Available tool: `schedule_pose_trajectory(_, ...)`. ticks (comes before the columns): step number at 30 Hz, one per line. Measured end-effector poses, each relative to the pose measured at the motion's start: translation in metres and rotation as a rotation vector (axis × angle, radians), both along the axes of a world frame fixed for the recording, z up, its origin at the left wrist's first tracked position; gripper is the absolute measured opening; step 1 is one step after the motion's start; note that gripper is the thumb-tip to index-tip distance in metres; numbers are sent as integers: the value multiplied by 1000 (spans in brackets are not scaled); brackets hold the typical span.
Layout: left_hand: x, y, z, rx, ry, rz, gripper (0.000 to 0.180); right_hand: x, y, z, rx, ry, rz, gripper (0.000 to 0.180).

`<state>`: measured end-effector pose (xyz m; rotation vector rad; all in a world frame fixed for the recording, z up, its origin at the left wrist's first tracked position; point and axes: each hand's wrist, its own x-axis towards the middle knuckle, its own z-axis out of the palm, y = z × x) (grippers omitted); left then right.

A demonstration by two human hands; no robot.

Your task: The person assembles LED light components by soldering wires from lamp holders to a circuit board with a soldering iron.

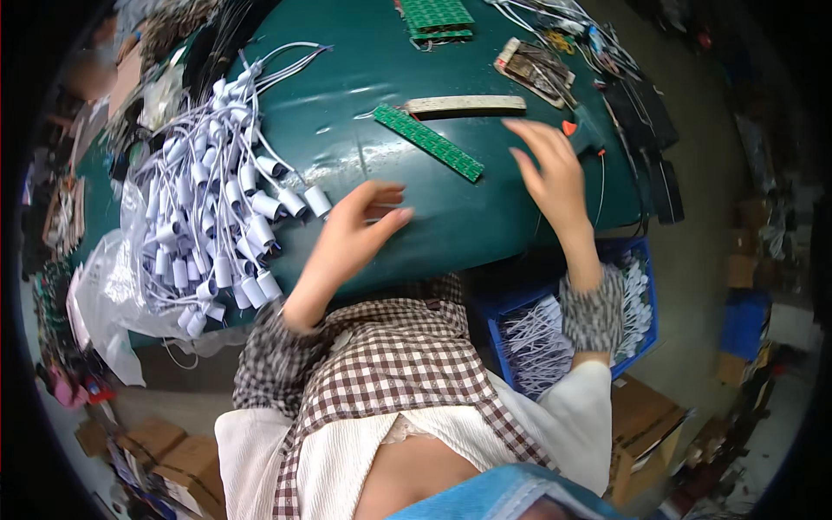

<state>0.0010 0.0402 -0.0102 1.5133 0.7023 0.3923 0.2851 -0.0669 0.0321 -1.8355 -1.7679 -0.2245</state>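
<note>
My left hand [354,227] hovers near the table's front edge with its fingers apart and nothing in them. Just left of it lies a big heap of white lamp holders [217,191] with white wires attached. My right hand [553,173] is held over the right part of the table, fingers spread, also without anything in it. Between the two hands, a little farther back, a narrow green circuit board strip [429,143] lies at a slant. Its far end is close to a long, pale, slightly bent bar [466,106].
A stack of green circuit boards [436,17] sits at the far edge. Right of it is a worn tray of thin wires [536,73]. A soldering iron with an orange part [569,128] is near my right hand. Below the table, a blue crate [648,334] holds white wired parts.
</note>
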Motion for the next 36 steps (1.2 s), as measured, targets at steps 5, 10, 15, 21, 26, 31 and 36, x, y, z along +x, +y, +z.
schedule_pose_trajectory(5, 69, -11, -40, -246, -128, 228, 60, 18, 84, -45, -323, -126, 29, 36)
schedule_pose_trajectory(10, 64, 4, -53, -204, -217, 371, 58, -33, 72, -43, -476, 173, 2, 24)
schedule_pose_trajectory(15, 50, 22, -32, 153, 59, 345, 59, -57, 76, -43, -605, 641, -30, 24)
schedule_pose_trajectory(21, 44, 45, -32, 153, 91, 345, 54, 15, 110, -22, -325, -160, 109, 40)
schedule_pose_trajectory(26, 40, 65, -34, 159, 12, 337, 51, 20, 108, -10, -491, 38, 259, 38)
schedule_pose_trajectory(31, 38, 69, -23, 102, 10, 254, 52, -12, 104, 11, -439, 12, 458, 47)
schedule_pose_trajectory(36, 38, 70, -20, 70, -5, 240, 52, -18, 101, 5, -502, -28, 455, 47)
